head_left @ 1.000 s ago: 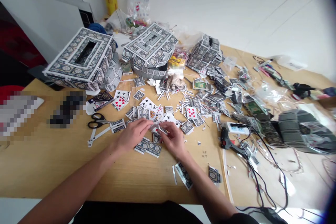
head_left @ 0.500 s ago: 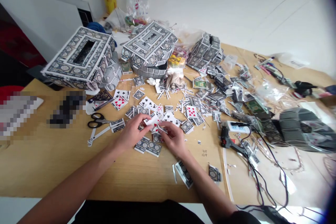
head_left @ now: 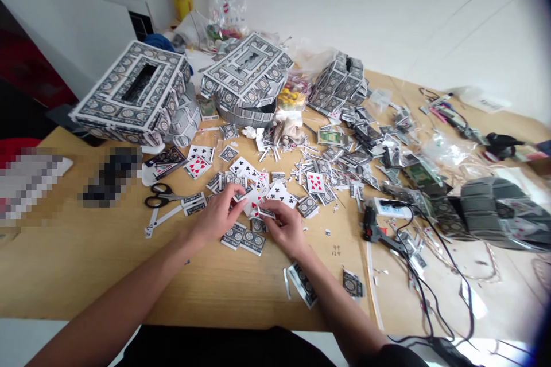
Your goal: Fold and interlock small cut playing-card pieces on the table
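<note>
My left hand is closed on a small folded playing-card piece with a dark patterned back, pinched between thumb and fingers. Another small patterned playing-card piece is pinched in my right hand, a short way to the right. The two pieces are apart. Under and around both hands lie loose playing cards, among them a club card and a ten of hearts. Two card pieces lie patterned side up just below my hands. Black-handled scissors rest to the left.
Two boxes made of folded cards, a left one and a middle one, stand at the back. A black glue gun with cables and a power strip lie at right. Paper scraps and card pieces cover the table's middle.
The left-hand piece has turned from its white face to its patterned face. The right-hand piece has also tilted, showing its pattern. Both hands stay in nearly the same place.
</note>
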Motion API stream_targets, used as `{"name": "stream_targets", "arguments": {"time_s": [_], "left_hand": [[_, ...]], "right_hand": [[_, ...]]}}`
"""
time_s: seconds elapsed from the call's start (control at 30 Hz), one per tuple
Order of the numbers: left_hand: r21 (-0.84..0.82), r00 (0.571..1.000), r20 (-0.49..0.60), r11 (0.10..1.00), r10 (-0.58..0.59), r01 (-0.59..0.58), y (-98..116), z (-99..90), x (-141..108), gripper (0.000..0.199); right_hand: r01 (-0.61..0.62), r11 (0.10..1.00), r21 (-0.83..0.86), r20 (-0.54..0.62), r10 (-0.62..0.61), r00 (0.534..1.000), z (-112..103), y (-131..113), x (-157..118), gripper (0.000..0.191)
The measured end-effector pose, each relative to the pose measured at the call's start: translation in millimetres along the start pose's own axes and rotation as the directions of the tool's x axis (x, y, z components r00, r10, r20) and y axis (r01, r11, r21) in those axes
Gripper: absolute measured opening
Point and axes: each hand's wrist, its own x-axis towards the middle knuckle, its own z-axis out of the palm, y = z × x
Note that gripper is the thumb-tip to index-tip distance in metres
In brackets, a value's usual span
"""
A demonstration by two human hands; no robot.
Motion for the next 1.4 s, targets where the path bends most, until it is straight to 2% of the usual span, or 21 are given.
{"name": "stream_targets", "arguments": {"time_s": [0.13, 0.3, 0.5, 0.67, 0.83, 0.97, 1.17, 1.3, 1.4], "left_hand": [[-0.016, 1.000, 0.017, 1.000, -0.002, 0.002, 1.8, -1.7, 0.3, 0.026], [0.018, 0.998, 0.058, 1.000, -0.006, 0.005, 2.1, -4.1, 0.5, 0.025], [0.001, 0.979, 0.166, 0.992, 0.120, -0.122, 0.2, -4.9, -0.1, 0.029], [-0.018, 0.964, 0.184, 0.981, 0.193, -0.193, 0.5, 0.0, -2.1, 0.025], [-0.023, 0.957, 0.213, 0.981, 0.196, -0.195, 4.3, 0.1, -2.7, 0.026], [-0.014, 0.956, 0.255, 0.989, 0.144, -0.146, 5.6, -2.1, -1.9, 0.023], [-0.041, 0.967, 0.225, 0.993, 0.119, -0.112, 2.8, -2.0, -0.7, 0.029], [-0.028, 0.980, 0.149, 0.991, 0.132, -0.129, 3.8, -3.9, 0.7, 0.027], [0.030, 0.991, 0.080, 0.993, 0.111, -0.114, 4.0, -7.7, 2.5, 0.023]], "right_hand": [[0.010, 1.000, -0.006, 0.006, -0.010, 1.000, -0.7, -1.2, 0.7, 0.030], [0.049, 0.996, -0.068, 0.013, -0.048, 0.999, -1.4, -3.1, 2.4, 0.031], [-0.059, 0.998, -0.012, -0.073, 0.058, 0.996, 1.9, -2.1, 3.1, 0.028], [-0.034, 0.994, -0.107, -0.034, 0.031, 0.999, 1.4, -2.7, 2.1, 0.026], [-0.001, 0.993, -0.119, -0.013, -0.001, 1.000, 0.3, -4.8, 1.8, 0.019], [-0.026, 0.995, -0.091, -0.006, 0.025, 1.000, 0.0, -5.6, 1.8, 0.016], [-0.024, 0.997, -0.079, 0.006, 0.025, 1.000, -0.4, -5.3, 1.5, 0.024], [-0.044, 0.998, -0.049, -0.040, 0.043, 0.998, -0.5, 1.0, 0.0, 0.025], [-0.122, 0.992, -0.024, -0.109, 0.119, 0.987, -0.4, 7.4, -0.1, 0.023]]}}
